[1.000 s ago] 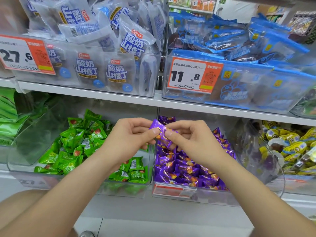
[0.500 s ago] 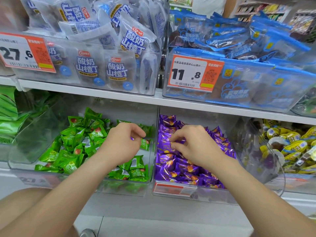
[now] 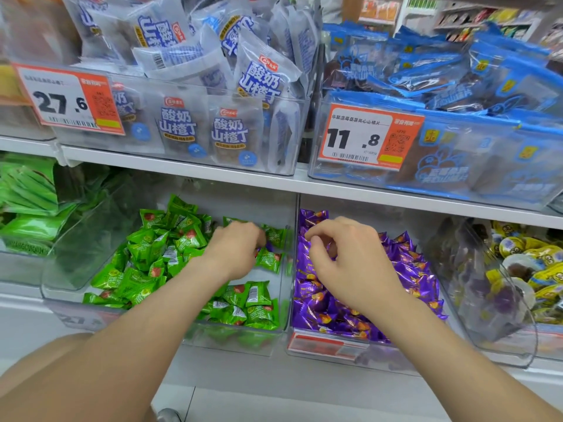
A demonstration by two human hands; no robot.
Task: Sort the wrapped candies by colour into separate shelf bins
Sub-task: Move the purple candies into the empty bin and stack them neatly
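Two clear bins stand side by side on the lower shelf. The left bin (image 3: 76,269) holds green wrapped candies (image 3: 146,251), and the right bin (image 3: 393,359) holds purple wrapped candies (image 3: 405,269). My left hand (image 3: 234,251) reaches into the green bin at its right side. Its fingers curl down around a purple candy (image 3: 267,247), of which only a sliver shows among the green ones. My right hand (image 3: 335,260) hovers over the purple pile with loosely curled fingers and holds nothing that I can see.
A third clear bin (image 3: 502,300) at the right holds yellow sweets. Green packets (image 3: 27,202) fill the far left. The upper shelf (image 3: 182,169) carries bins of white-blue and blue bags with price tags 27.6 and 11.8. The floor lies below.
A second ago both hands held one purple candy in front of the bins. They have since parted: the right hand dropped over the purple bin, and the left hand went into the green bin.
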